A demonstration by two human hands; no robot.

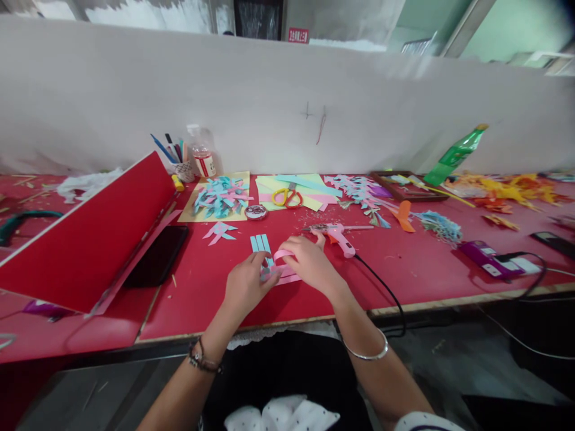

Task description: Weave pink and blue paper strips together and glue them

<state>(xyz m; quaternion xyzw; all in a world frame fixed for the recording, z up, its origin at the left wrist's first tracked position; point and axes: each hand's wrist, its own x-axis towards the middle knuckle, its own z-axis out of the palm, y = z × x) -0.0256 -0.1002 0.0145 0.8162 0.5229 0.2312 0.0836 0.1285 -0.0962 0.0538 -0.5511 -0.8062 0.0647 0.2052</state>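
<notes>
Low over the red table, my left hand and my right hand work close together on pink paper strips. A looped pink paper strip is pinched in my right fingers. My left fingers are closed on a bluish-pink piece of folded paper, partly hidden by the fingertips. Flat pink strips lie beneath my hands. Just beyond, several light blue paper strips lie side by side. A pink glue gun rests beyond my right hand, and a small folded paper piece lies to the left.
Yellow-and-red scissors lie on paper sheets behind a round tin. A heap of folded paper sits on yellow paper. A red board leans over a black phone at left. A black cord crosses the table's front edge.
</notes>
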